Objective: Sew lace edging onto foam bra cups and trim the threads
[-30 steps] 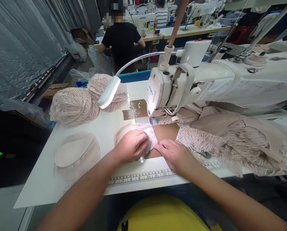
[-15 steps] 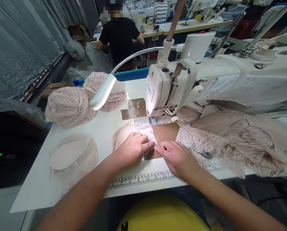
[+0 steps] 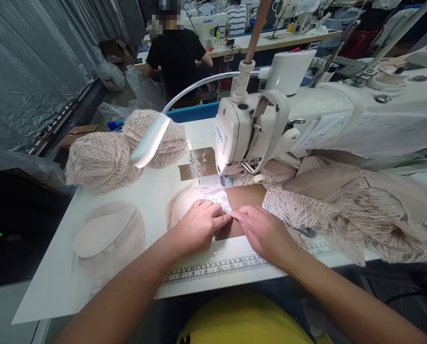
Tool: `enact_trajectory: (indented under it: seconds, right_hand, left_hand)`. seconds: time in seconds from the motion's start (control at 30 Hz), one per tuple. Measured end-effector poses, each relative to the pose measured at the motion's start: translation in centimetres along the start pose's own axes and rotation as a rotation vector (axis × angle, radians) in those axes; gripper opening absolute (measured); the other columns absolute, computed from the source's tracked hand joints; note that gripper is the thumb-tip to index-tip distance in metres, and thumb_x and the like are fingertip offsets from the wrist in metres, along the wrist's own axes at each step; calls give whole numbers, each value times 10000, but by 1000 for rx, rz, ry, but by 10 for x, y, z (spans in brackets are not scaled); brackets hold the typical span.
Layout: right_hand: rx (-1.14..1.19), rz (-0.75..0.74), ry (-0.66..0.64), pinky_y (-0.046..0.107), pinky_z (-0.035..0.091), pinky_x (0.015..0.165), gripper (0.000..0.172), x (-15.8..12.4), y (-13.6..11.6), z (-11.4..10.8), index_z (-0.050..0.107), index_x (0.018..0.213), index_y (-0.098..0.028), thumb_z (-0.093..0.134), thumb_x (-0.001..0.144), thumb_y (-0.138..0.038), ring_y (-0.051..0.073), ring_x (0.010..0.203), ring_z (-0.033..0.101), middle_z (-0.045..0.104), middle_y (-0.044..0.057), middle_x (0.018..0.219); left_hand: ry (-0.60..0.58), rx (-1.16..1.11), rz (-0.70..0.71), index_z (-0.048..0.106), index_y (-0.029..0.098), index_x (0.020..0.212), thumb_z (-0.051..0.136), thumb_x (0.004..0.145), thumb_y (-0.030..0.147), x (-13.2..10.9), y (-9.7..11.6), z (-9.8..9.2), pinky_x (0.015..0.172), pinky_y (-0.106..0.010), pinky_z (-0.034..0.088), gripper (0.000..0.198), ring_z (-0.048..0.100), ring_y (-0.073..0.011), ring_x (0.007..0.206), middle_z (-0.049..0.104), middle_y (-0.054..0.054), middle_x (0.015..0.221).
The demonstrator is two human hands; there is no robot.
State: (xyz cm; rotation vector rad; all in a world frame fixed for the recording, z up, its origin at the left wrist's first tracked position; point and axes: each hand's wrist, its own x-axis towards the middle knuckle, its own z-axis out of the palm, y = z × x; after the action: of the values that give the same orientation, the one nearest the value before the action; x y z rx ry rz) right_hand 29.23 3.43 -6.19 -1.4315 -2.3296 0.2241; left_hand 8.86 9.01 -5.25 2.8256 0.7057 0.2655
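A pale pink bra cup [image 3: 185,203] with a lace edge [image 3: 216,195] lies under the needle area of the white sewing machine [image 3: 235,134]. My left hand [image 3: 199,224] rests on the cup, its thumb and fingers closed on the lace's near edge. Fingertips of my right hand [image 3: 261,229] pinch that same edge from the right, touching the left thumb. The exact grip of both hands is partly covered by the fingers. Another cup piece [image 3: 102,231] with sheer fabric around it lies on the left of the white table [image 3: 156,179].
Stacks of lace cups [image 3: 102,160] stand at the back left, below a lamp [image 3: 151,141] on a bendable neck. Gathered lace and mesh fabric [image 3: 371,210] covers the right side. A ruler strip [image 3: 217,267] runs along the front edge. A person [image 3: 176,55] sits beyond the table.
My right fingertips have shifted slightly up along the lace edge, and the fingers are drawn closer together. The left hand stays on the cup. The view has moved slightly.
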Motion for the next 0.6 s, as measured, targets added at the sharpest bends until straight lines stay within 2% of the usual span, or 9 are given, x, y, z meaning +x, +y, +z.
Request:
enact_trajectory:
  seconds: [0.1,0.27,0.43,0.6]
  right_hand:
    - [-94,-7,-69,275,374,617,351,5,-1,-1,643,1006,-139,349,845,-32,174,689,461,546,59,750]
    - [-168,-25,-54,274,323,600,310,7,-4,-3,643,916,-147,371,831,-25,171,677,441,538,57,743]
    - [-163,-26,-20,271,309,607,312,4,-2,0,628,912,-151,367,819,-8,172,687,433,538,56,749]
    - [-164,-32,-22,282,309,619,302,4,1,2,625,921,-150,379,820,-9,175,703,437,545,57,773]
  left_hand:
    - [53,-62,6,592,213,1152,440,868,138,1,-1,-3,728,-343,410,331,506,-188,823,598,-77,932]
    - [196,-73,-62,574,156,1151,393,875,141,6,-5,-7,772,-366,460,331,543,-214,925,593,-120,1132]
    - [108,85,-66,580,132,1150,410,830,101,13,-8,-3,790,-397,463,364,537,-238,921,561,-115,1249]
    - [57,134,-73,548,134,1200,432,811,110,14,-7,-3,771,-384,454,406,517,-227,858,532,-102,1292]
